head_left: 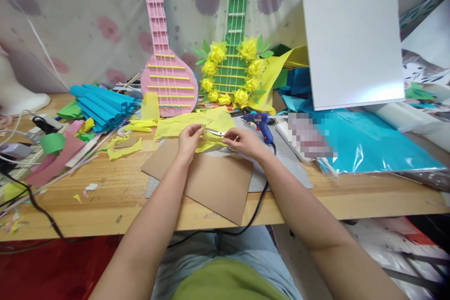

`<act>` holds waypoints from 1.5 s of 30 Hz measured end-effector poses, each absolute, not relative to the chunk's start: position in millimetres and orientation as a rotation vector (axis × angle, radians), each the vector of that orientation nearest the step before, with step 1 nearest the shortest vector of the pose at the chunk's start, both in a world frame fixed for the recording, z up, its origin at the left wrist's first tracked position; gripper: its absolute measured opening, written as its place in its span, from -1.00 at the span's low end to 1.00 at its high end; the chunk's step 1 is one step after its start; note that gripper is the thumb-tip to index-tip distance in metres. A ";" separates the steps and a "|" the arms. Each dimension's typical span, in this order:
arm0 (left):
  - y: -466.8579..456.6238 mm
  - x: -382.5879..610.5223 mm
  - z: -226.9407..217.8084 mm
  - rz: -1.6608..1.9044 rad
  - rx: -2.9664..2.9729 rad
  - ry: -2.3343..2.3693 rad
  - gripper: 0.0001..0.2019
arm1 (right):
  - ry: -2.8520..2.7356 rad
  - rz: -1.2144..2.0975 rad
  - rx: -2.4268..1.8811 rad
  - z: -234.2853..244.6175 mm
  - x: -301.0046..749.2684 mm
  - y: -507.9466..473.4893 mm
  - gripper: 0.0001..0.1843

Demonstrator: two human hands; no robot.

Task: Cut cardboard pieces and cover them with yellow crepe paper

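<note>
Above the far edge of the brown cardboard sheet [220,185], the person's left hand [191,140] pinches a small yellow crepe paper piece [203,133], apparently steadying it for the blades of the scissors [215,132] gripped in the right hand [244,141]. Beyond the cardboard's right side, the blue glue gun [262,124] sits presumably within easy reach.

The head view tilts down over the table [351,197].
</note>
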State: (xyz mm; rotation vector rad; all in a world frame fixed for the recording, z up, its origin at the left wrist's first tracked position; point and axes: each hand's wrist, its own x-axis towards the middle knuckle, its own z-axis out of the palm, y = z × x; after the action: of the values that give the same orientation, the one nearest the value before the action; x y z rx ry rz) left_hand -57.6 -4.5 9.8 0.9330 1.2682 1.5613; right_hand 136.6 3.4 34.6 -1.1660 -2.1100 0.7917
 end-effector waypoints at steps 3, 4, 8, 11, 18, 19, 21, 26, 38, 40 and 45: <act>-3.4 -59.3 10.0 1.575 0.852 1.310 -0.78 | -2.085 1.038 -1.335 50.5 175.1 7.8 -0.57; -3.3 -59.8 10.2 1.576 0.832 1.318 -0.78 | -2.096 1.124 -1.465 55.3 191.0 9.3 -0.51; -3.3 -60.5 10.3 1.576 0.792 1.337 -0.77 | -1.943 0.736 -1.991 60.4 238.0 16.0 -0.44; -3.5 -60.2 9.3 1.580 0.803 1.345 -0.75 | -1.818 0.488 -1.972 48.0 236.8 23.7 -0.49; -5.7 -58.4 11.4 1.536 0.845 1.346 -0.70 | -1.717 0.443 -1.927 21.9 202.0 41.3 -0.59; -5.9 -58.0 11.9 1.530 0.846 1.352 -0.71 | -1.652 0.500 -1.872 22.4 200.8 41.5 -0.58; -6.4 -57.1 12.7 1.524 0.850 1.363 -0.73 | -1.513 0.667 -1.659 26.0 198.5 38.8 -0.56; -7.4 -55.3 13.0 1.490 0.863 1.360 -0.77 | -1.505 1.028 -1.253 35.3 179.0 21.0 -0.54; -7.8 -54.2 14.0 1.460 0.853 1.357 -0.78 | -1.786 1.012 -1.287 27.2 149.0 12.1 -0.58; -8.6 -53.8 14.9 1.453 0.854 1.360 -0.78 | -1.820 0.987 -1.256 27.6 148.1 11.8 -0.58; -9.6 -53.5 15.4 1.447 0.867 1.357 -0.77 | -1.877 0.904 -1.188 25.0 146.9 13.1 -0.59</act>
State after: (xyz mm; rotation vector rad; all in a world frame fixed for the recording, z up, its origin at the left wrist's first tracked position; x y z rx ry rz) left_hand -53.5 -9.6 15.4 0.8672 1.3574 1.4471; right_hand 146.9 13.1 25.0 -1.1882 -1.8770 0.9037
